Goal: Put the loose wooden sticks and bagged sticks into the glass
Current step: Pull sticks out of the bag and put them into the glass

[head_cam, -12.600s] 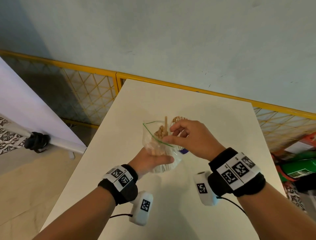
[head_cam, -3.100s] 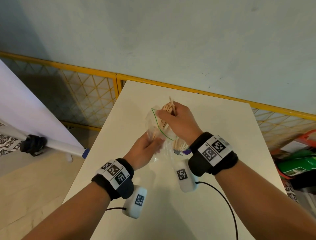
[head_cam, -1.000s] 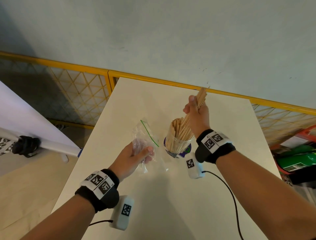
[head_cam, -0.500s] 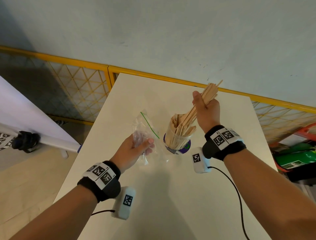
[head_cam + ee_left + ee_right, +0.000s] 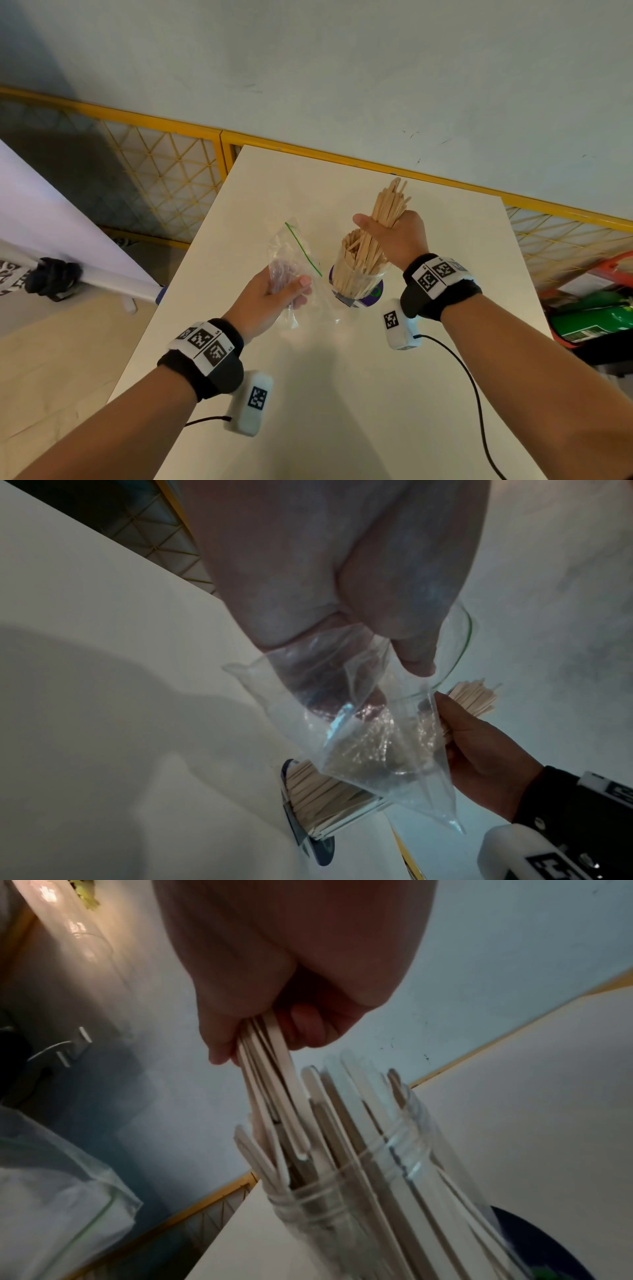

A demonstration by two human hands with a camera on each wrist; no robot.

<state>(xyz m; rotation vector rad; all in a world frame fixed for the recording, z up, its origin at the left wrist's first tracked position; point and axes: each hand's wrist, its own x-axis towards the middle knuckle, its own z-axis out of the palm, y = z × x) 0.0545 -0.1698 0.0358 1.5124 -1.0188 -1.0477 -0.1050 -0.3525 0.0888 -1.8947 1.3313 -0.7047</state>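
Note:
A clear glass (image 5: pixel 356 281) (image 5: pixel 387 1199) stands mid-table on a dark round coaster, packed with several flat wooden sticks. My right hand (image 5: pixel 394 236) (image 5: pixel 284 1015) grips a bundle of wooden sticks (image 5: pixel 388 205) (image 5: pixel 270 1085) above the glass, their lower ends dipping into its mouth. My left hand (image 5: pixel 274 301) (image 5: pixel 342 615) holds a clear zip bag (image 5: pixel 291 260) (image 5: pixel 369 723) with a green seal line, just left of the glass. The bag looks empty and crumpled.
The white table (image 5: pixel 342 394) ends at a yellow mesh fence (image 5: pixel 164 164) along the far and left sides. A white board on a pole (image 5: pixel 51 240) leans at the left. Green and orange items (image 5: pixel 596 318) lie off the table's right edge.
My right hand has swung the stick bundle more upright and lowered it, so the lower ends sit deeper in the glass. My left hand with the bag has hardly moved.

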